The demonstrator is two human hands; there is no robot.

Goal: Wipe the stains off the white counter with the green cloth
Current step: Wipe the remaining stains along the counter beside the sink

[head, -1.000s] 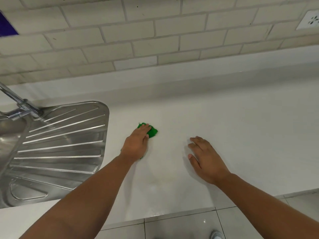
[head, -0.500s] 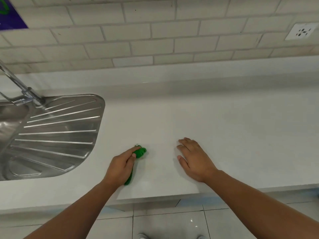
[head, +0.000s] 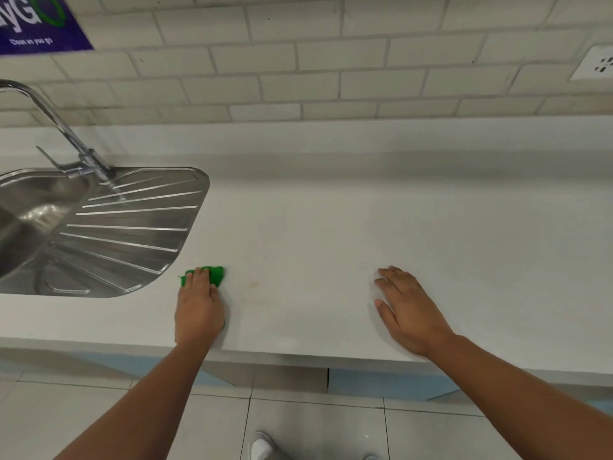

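The green cloth (head: 217,274) lies on the white counter (head: 331,234) just right of the sink's drainboard corner. My left hand (head: 199,310) presses flat on top of it with straight fingers, so only the cloth's far edge shows past my fingertips. A faint yellowish stain (head: 253,284) marks the counter just right of the cloth. My right hand (head: 409,310) rests flat on the bare counter further right, fingers spread, holding nothing.
A steel sink with ribbed drainboard (head: 126,227) and a curved tap (head: 76,151) fill the left. A tiled wall (head: 331,71) with a socket (head: 597,64) and a purple sign (head: 36,24) rises behind. The counter's front edge (head: 298,355) lies near my wrists.
My left hand has dragged the cloth toward the counter's front edge and then leftward toward the drainboard corner. My right hand stayed flat on the counter. My head tilted up and back.
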